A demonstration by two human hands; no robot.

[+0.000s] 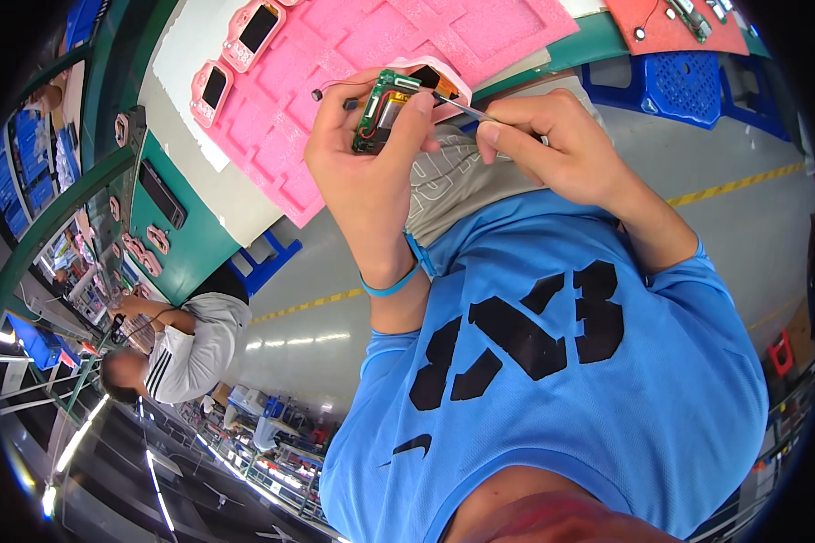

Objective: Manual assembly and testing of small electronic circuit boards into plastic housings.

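Observation:
My left hand (364,181) is closed around a green circuit board (364,136), thumb pressed on its near side. A silver and yellow part with red wires (390,110) sits on the board. From it a thin dark wire runs left to a small black round piece (317,94). Just beyond the board is a pink shell with a dark screen (457,90), partly hidden by my left hand. My right hand (557,140) is closed on a slim metal tool (466,109), its point near the board and shell. Whether the tool has two prongs I cannot tell.
A pink foam tray (335,36) with recesses lies on the bench, with pink screen units (210,93) on its left edge. A blue stool (684,88) stands at the right. Another person (195,344) works at the left bench, near a black rectangular device (163,194).

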